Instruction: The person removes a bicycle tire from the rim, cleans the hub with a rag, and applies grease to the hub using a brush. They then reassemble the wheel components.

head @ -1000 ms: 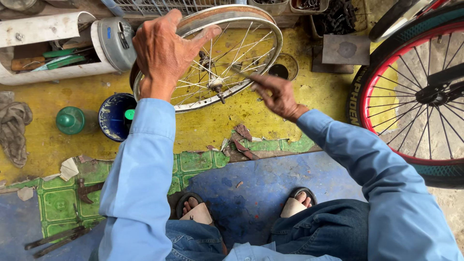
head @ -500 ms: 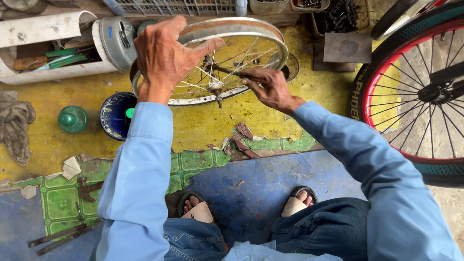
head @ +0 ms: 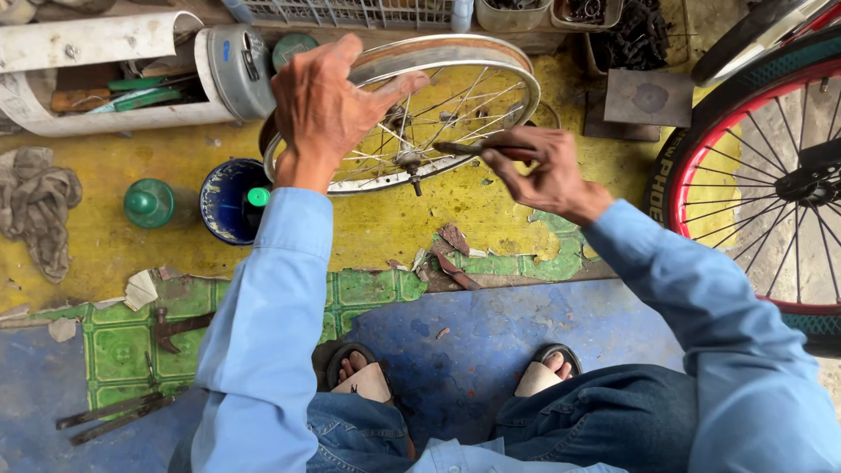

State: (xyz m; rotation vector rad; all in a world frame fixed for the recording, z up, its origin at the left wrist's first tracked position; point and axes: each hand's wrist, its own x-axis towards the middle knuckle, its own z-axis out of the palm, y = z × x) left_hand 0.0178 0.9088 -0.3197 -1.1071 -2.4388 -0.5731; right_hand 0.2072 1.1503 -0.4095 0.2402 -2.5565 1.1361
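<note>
With the left hand (head: pixel 328 109) splayed on the wheel rim (head: pixel 455 52) and the right hand (head: pixel 539 166) pinching a slim tool (head: pixel 469 149), the wheel could roll and snag spokes.

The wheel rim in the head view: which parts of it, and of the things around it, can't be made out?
- Wheel rim: its near-left arc is behind the left hand.
- Tool: its handle is buried in the right hand.
- Red-rimmed wheel: cut off by the right edge.
- Crate contents: cut by the top edge.
</note>
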